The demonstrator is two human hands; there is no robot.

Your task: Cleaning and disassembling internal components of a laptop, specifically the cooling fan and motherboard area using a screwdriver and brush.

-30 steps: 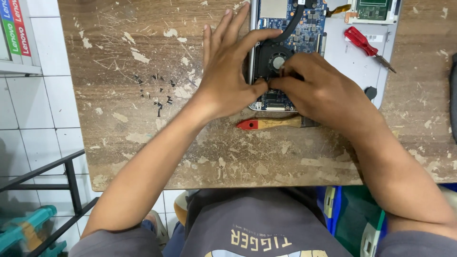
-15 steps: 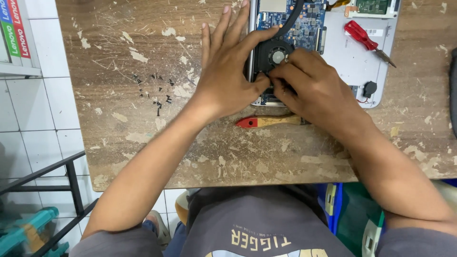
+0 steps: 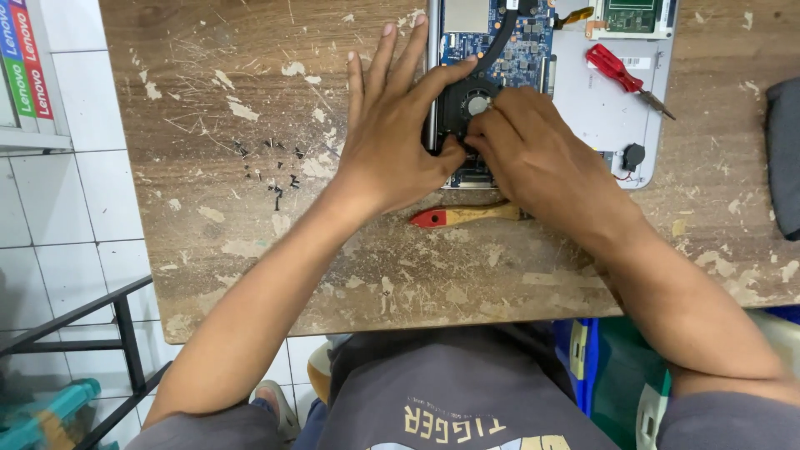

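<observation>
An opened laptop base (image 3: 596, 112) lies on the worn wooden table (image 3: 250, 242), with its blue circuit board (image 3: 529, 46) bare. A round black cooling fan (image 3: 471, 107) sits at the board's lower left, and a black heat pipe runs up from it. My left hand (image 3: 392, 137) lies flat beside the fan, with forefinger and thumb pinching the fan's housing. My right hand (image 3: 533, 158) covers the fan's right side, its fingertips pressed on the fan's edge. Whether the fan is lifted off the board cannot be told.
A brush with a red and wooden handle (image 3: 462, 216) lies just below my hands. A red-handled screwdriver (image 3: 621, 73) rests on the laptop base. Several small black screws (image 3: 275, 171) are scattered left of my left hand. A dark object (image 3: 783, 158) sits at the right edge.
Both hands have stayed on the fan. The fingers have shifted slightly around its housing, and the view has moved a little.
</observation>
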